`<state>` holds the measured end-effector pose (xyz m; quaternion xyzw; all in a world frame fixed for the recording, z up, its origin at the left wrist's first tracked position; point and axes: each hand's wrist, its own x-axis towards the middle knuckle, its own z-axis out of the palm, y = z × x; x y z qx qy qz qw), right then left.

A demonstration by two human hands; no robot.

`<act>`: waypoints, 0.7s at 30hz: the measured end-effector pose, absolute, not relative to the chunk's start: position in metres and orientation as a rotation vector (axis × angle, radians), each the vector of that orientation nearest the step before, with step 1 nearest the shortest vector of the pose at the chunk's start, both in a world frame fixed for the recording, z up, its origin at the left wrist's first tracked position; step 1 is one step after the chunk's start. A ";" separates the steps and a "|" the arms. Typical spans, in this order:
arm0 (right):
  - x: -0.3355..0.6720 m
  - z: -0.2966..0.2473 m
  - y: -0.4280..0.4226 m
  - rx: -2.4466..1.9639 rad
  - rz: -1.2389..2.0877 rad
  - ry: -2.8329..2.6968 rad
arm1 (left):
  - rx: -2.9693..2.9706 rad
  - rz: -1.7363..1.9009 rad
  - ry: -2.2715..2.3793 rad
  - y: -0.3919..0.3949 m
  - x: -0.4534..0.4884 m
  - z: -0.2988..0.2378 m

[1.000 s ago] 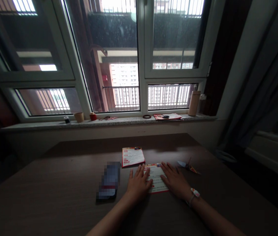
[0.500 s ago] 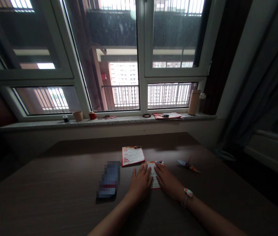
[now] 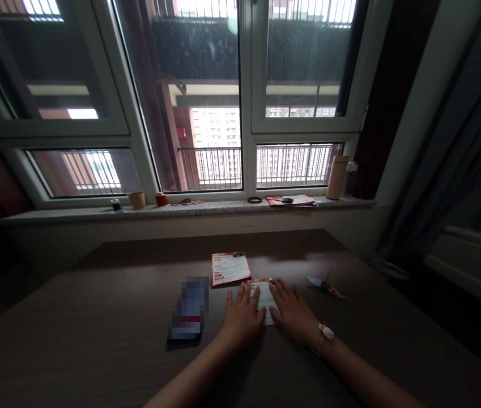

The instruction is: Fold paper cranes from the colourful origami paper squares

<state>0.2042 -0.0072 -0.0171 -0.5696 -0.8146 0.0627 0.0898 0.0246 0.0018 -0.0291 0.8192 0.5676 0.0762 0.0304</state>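
A small printed paper sheet (image 3: 266, 297) with a red border lies on the dark wooden table (image 3: 96, 317), folded to a narrow strip. My left hand (image 3: 242, 316) lies flat on its left side with fingers stretched out. Pressing flat on the sheet's right side is my right hand (image 3: 293, 310), fingers spread; a band sits on that wrist. Only a thin strip of paper shows between the two hands.
A second red-and-white leaflet (image 3: 229, 267) lies just beyond the hands. A phone (image 3: 190, 309) rests to the left. A folded paper crane (image 3: 325, 285) sits to the right. On the windowsill (image 3: 181, 211) stand cups, a tall cylinder (image 3: 335, 177) and papers.
The sheet has become narrower: its right part was folded over, and my right hand slid left toward my left hand. The left hand has stayed in place.
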 end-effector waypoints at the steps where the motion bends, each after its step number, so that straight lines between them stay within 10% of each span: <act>1: 0.206 -0.017 -0.007 -1.718 0.202 -2.409 | 2.517 0.226 1.761 0.002 0.024 -0.029; 21: 0.225 -0.010 -0.007 -1.606 0.224 -2.341 | 2.483 0.344 1.590 -0.007 0.017 -0.008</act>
